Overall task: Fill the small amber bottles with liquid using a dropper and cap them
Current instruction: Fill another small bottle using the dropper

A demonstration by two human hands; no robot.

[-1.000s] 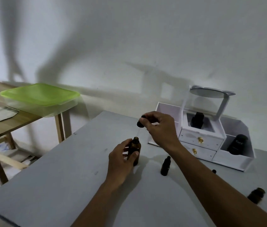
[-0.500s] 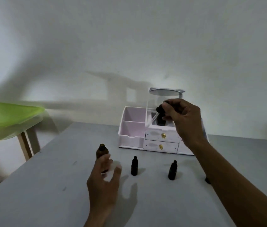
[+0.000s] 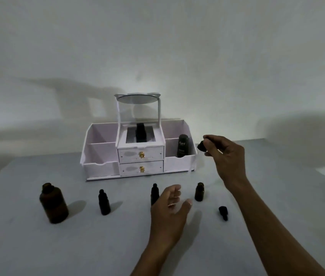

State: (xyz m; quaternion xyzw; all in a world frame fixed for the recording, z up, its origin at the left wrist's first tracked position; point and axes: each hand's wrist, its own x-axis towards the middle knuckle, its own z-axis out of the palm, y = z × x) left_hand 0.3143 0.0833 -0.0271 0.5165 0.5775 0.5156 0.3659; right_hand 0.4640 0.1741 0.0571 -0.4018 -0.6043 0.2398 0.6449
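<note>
A black rubber dropper bulb (image 3: 201,146) is pinched in the curled fingers of the right hand (image 3: 227,158), raised beside the white drawer organiser (image 3: 102,168). The left hand (image 3: 167,216) is held loosely spread over the grey table (image 3: 78,246), gripping nothing. A small uncapped amber bottle (image 3: 199,192) is stood between the hands, with a loose black cap (image 3: 223,213) laid near it.

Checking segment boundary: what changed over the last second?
Left hand let go of the large amber bottle and moved right, toward the open small bottle. Right hand carried the dropper right, off that bottle. Unchanged: it still pinches the dropper; organizer stays put.
</note>
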